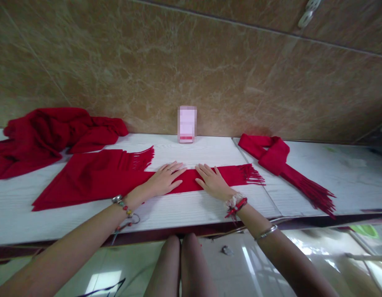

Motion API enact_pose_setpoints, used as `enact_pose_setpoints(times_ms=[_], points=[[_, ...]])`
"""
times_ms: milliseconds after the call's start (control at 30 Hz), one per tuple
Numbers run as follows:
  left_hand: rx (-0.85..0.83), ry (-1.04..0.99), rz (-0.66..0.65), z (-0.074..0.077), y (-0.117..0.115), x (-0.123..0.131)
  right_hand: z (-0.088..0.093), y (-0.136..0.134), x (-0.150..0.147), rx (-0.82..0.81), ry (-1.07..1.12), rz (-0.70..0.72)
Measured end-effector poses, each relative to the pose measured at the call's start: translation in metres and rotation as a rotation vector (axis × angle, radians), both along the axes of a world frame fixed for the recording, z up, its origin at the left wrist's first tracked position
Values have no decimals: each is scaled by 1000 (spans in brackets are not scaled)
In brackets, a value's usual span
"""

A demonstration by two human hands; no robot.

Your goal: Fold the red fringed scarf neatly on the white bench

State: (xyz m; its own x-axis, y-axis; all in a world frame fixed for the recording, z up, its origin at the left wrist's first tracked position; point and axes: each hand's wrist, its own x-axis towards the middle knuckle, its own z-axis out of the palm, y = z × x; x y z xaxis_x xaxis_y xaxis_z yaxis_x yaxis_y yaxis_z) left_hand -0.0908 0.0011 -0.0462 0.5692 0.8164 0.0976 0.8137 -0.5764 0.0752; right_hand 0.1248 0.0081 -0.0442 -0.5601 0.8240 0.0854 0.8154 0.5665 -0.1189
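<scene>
A red fringed scarf (94, 181) lies flat in front of me, bent at a slanted fold on the left. One fringed end points right along a narrow strip; the other sits above it, near the middle left. My left hand (164, 179) rests flat on the strip, fingers spread, a ring on one finger. Beside it, my right hand (214, 181) also presses flat on the strip, closer to the fringe. Neither hand grips the cloth. To the right lies a second red scarf (277, 156), looped into a knot with its fringe toward the front edge.
A heap of red cloth (39, 138) lies at the back left against the brown tiled wall (147, 70). A small blurred pink-white box (187, 123) stands at the wall. The white wood-grain table (178, 216) has a seam on the right. My knees are below its front edge.
</scene>
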Motion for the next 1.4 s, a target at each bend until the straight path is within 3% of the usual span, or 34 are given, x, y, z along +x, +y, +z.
enact_pose_setpoints(times_ms=[200,333,433,500,567,733,833,933,1067,1200,1300,1400], points=[[-16,36,-1,1,1,-3,-8,3,69,62,-97,-214],[-17,34,-1,0,1,-2,-14,8,124,111,-196,-268],[-25,46,7,1,0,-2,-13,12,148,84,-189,-414],[-43,62,25,4,-1,0,-9,14,149,106,-125,-509],[-52,73,27,9,0,7,-4,15,138,152,-45,-515],[30,-10,-103,23,15,48,8,15,84,129,78,-306],[47,-98,-172,19,29,73,5,14,63,52,56,-229],[12,-103,-183,5,39,83,-4,15,68,31,17,-248],[-3,-58,-171,-8,44,80,-13,21,106,83,2,-368],[-7,-46,-165,-7,43,78,-1,23,134,159,4,-488],[-8,-57,-165,-4,42,80,15,20,127,206,61,-535],[-4,-55,-172,-3,41,81,24,16,101,147,19,-495]])
